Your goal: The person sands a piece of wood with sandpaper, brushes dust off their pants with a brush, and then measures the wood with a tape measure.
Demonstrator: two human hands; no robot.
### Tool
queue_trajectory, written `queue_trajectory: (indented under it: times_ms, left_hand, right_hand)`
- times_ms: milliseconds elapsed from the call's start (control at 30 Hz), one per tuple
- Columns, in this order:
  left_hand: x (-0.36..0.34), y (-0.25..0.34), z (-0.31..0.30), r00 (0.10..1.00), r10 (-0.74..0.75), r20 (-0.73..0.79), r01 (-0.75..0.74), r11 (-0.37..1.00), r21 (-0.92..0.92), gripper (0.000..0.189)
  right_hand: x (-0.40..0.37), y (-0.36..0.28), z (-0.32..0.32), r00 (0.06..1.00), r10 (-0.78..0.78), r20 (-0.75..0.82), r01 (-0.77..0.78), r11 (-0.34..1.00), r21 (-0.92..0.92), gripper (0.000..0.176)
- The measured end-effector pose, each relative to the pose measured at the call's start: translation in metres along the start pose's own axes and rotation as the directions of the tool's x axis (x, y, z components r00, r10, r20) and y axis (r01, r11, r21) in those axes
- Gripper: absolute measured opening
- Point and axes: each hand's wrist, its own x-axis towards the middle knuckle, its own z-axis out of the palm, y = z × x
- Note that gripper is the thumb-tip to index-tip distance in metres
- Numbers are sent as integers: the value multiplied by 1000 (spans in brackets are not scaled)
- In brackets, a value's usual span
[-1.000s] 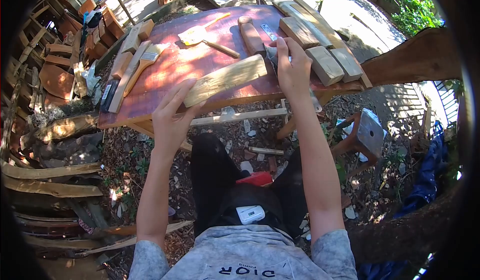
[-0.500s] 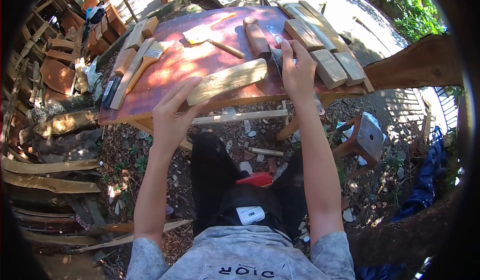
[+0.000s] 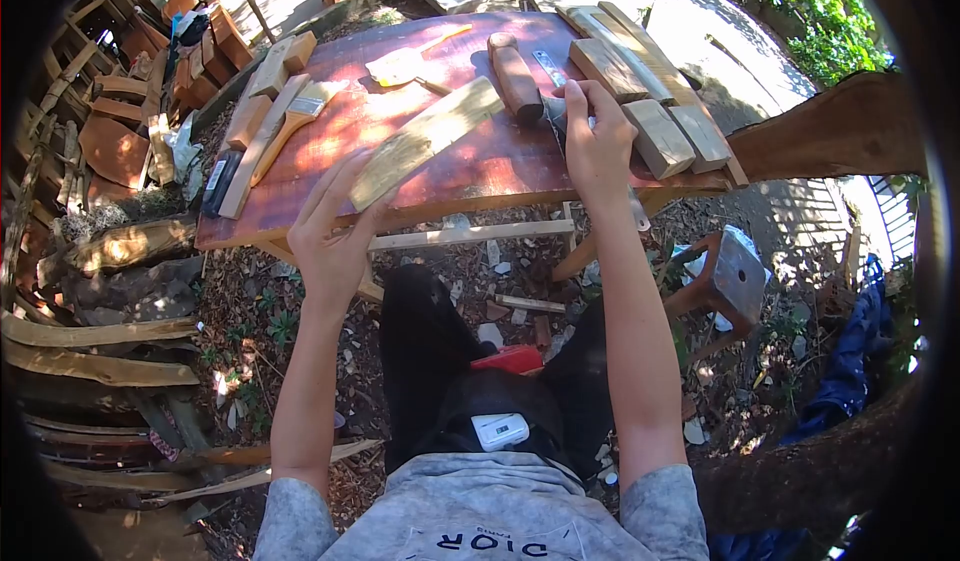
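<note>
My left hand [image 3: 330,226] grips one end of a pale wooden block [image 3: 425,141], which slants up and to the right over the table [image 3: 340,126]. My right hand [image 3: 598,146] is closed in a pinch above the table's right half; I cannot tell what is between its fingertips. Just left of those fingertips lies a dark brown wooden handle [image 3: 515,79]. A metal ruler [image 3: 547,66] shows beyond the right fingers. Behind the block, a spatula-like tool with a pale, smeared blade [image 3: 395,68] lies on the tabletop, and a thin wooden handle [image 3: 433,87] is partly hidden.
A paintbrush [image 3: 300,111] and wooden strips line the table's left side. Wooden blocks [image 3: 658,139] and long strips sit along the right. A stool [image 3: 735,281] stands at right, with stacked timber [image 3: 100,336] at left and a red object [image 3: 508,359] below.
My left hand has moved left and slightly down, tilting the block more steeply and drawing its far end away from the right hand. The right hand has hardly moved.
</note>
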Motion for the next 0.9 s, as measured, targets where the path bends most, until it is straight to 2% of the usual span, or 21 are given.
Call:
queue_trajectory:
  times_ms: [33,133,500,600,800,833,900]
  left_hand:
    - [-1,-4,0,998,46,-41,-45,999,21,51]
    - [-5,-9,-2,988,-9,156,2,999,43,51]
    - [-6,-7,-3,986,-31,161,14,994,104,56]
    - [-10,-13,0,993,-1,117,-15,991,132,63]
    - [-5,-12,-3,994,43,96,-60,981,186,59]
    - [0,-12,-5,995,57,80,-72,978,196,57]
    - [11,-17,-8,1000,9,8,-11,973,229,56]
  right_hand:
    - [0,-1,0,1000,7,-1,-7,1000,6,30]
    - [0,2,1,1000,9,0,-9,1000,-30,29]
    - [0,7,2,999,-38,28,39,998,-52,30]
    - [1,6,2,999,-27,42,28,999,-40,29]
    - [-1,2,2,998,-58,30,59,998,-34,25]
    - [0,0,1,998,-19,54,21,999,-39,26]
    - [0,2,1,998,-36,55,37,999,-33,26]
